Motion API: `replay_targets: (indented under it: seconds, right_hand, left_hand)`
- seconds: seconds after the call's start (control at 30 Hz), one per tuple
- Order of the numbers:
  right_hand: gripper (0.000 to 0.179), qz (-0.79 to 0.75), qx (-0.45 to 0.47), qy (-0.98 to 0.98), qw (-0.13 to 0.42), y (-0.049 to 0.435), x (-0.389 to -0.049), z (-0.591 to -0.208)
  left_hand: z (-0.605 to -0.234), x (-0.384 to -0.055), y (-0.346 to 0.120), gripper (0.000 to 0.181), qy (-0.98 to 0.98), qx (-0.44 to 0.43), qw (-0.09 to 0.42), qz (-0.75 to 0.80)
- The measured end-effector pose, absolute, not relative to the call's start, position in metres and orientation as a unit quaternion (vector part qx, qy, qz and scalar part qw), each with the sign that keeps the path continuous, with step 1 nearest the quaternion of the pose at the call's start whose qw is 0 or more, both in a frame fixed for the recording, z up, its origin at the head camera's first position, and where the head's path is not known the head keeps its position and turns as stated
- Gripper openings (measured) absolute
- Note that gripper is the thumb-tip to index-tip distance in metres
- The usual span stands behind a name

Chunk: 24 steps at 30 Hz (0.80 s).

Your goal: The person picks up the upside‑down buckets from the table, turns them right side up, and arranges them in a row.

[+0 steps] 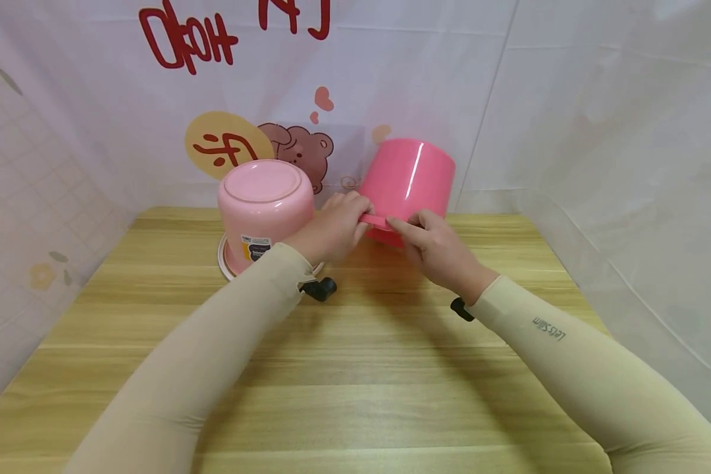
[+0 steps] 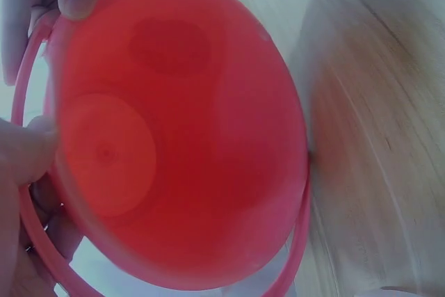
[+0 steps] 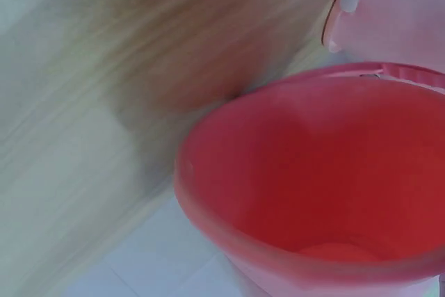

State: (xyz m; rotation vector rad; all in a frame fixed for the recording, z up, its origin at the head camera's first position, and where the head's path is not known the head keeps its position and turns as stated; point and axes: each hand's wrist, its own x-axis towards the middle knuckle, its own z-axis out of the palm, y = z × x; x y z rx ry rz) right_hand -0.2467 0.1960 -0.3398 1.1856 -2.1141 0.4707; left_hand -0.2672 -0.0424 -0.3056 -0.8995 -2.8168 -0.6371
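A bright pink bucket [image 1: 411, 181] is tipped over at the back of the table, its mouth facing my arms. Inside, its red-looking hollow [image 2: 188, 123] shows, and a thin pink handle [image 2: 300, 241] loops past the rim. My left hand [image 1: 342, 220] grips the rim, thumb on the near side and fingers behind. Close to the handle joint, my right hand [image 1: 438, 250] pinches the rim with its index finger stretched along it. In the right wrist view neither hand shows. Left of it, a light pink bucket [image 1: 263, 204] stands upside down, partly behind my left hand.
The wooden table [image 1: 355, 395] runs back to a white curtain [image 1: 438, 72] with printed red letters and a bear. Behind the bright pink bucket, the curtain is close. A black wrist strap piece [image 1: 320, 288] hangs below my left wrist.
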Motion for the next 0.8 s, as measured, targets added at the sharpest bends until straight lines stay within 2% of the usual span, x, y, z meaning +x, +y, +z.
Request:
replay_targets:
  seconds: [0.4,0.57,0.8]
  right_hand:
    - [0.045,0.184,0.444,-0.807,0.344,0.199,-0.253,-0.327]
    - [0.044,0.178,0.441,-0.807,0.351,0.199,-0.254,-0.322]
    - [0.044,0.178,0.439,-0.809,0.348,0.200,-0.255,-0.316]
  left_hand:
    - [-0.303,-0.271,-0.041,0.014,-0.906,-0.303,0.104,-0.275]
    - [-0.302,-0.270,-0.040,0.025,-0.900,-0.297,0.120,-0.297]
    - [-0.304,-0.270,-0.041,0.028,-0.883,-0.318,0.167,-0.303]
